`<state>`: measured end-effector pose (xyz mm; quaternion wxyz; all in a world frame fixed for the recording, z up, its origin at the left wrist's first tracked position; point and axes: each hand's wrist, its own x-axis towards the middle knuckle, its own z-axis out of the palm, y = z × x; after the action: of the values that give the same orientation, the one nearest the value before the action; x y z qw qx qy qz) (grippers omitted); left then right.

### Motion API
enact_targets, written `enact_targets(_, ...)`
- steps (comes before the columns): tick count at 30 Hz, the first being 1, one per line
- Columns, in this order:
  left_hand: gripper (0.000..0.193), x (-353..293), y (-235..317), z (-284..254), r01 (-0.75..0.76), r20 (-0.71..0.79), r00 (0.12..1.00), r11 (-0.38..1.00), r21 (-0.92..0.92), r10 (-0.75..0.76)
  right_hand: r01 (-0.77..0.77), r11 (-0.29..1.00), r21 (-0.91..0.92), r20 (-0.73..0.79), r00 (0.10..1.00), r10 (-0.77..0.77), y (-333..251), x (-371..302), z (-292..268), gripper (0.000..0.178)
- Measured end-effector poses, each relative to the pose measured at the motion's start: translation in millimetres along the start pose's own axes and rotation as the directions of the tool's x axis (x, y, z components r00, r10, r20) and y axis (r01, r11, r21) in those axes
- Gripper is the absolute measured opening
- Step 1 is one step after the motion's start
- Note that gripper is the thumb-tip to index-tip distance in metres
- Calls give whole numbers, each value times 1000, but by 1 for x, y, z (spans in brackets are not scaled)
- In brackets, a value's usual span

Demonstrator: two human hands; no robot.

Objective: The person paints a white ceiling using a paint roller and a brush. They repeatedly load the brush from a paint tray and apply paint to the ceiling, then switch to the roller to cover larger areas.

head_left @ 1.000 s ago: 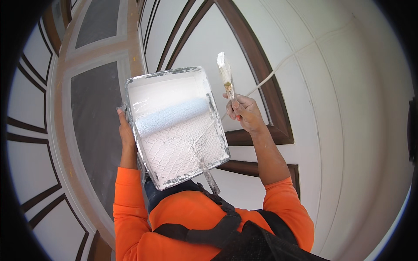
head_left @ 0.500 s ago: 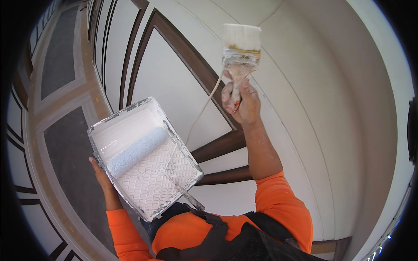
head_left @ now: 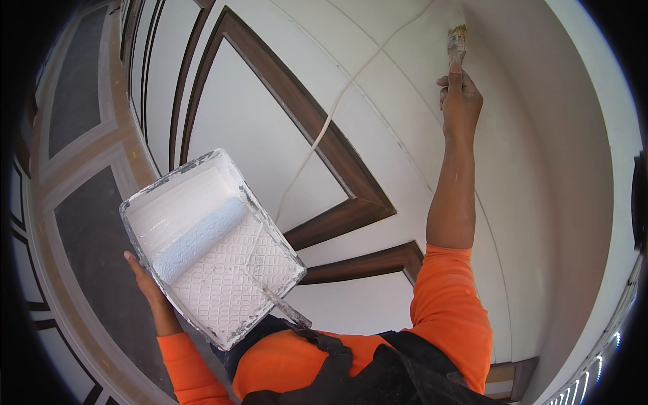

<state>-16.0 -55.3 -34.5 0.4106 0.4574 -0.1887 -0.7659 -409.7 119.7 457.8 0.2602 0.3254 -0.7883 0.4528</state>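
Observation:
My right hand [head_left: 462, 94] grips a paintbrush [head_left: 457, 46] by its paint-smeared handle, with the arm stretched far up and to the right. The brush's bristles meet the pale wall surface, and their white tips blend into it. My left hand [head_left: 146, 283] supports a paint tray [head_left: 223, 293] from its left edge; the thumb shows and the other fingers are hidden behind the tray. White paint coats the tray's well and ridged slope. A pale blue paint roller [head_left: 201, 240] lies across it, its dark, paint-streaked handle [head_left: 289, 310] jutting over the near edge.
White wall panels with dark brown wooden mouldings [head_left: 297, 108] stand ahead. A thin white cable [head_left: 337, 101] runs loosely across them. On the left, the floor [head_left: 94, 216] has dark grey panels with tan strips. A light strip [head_left: 584, 388] glows at the lower right.
My right hand has moved up and to the right with the paintbrush, from in front of me to the wall surface. The tray has shifted slightly left in view.

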Motion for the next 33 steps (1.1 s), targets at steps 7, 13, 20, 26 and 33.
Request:
enact_targets(7, 96, -10, 8, 9, -3, -1, 1000, 999, 47, 3, 29, 994, -109, -26, 999, -32, 3, 29, 3, 43)
enact_targets(13, 95, -19, 13, 16, -45, -27, 998, 992, 118, 49, 80, 976, -200, -40, 995, -90, 0, 32, 3, 45)
enact_targets(20, 93, -13, 10, 12, -6, 10, 1000, 1000, 29, 5, 54, 995, -86, -158, 985, -67, -1, 12, -2, 46)
enact_targets(26, 92, -7, 5, 6, -21, 10, 1000, 999, 34, 21, 17, 978, 206, -336, 940, 54, 15, -68, -13, 39)
enact_targets(33, 90, -22, 16, 19, -9, -17, 1000, 999, 47, 10, -22, 1000, -7, -75, 997, 22, 2, -42, 3, 38)
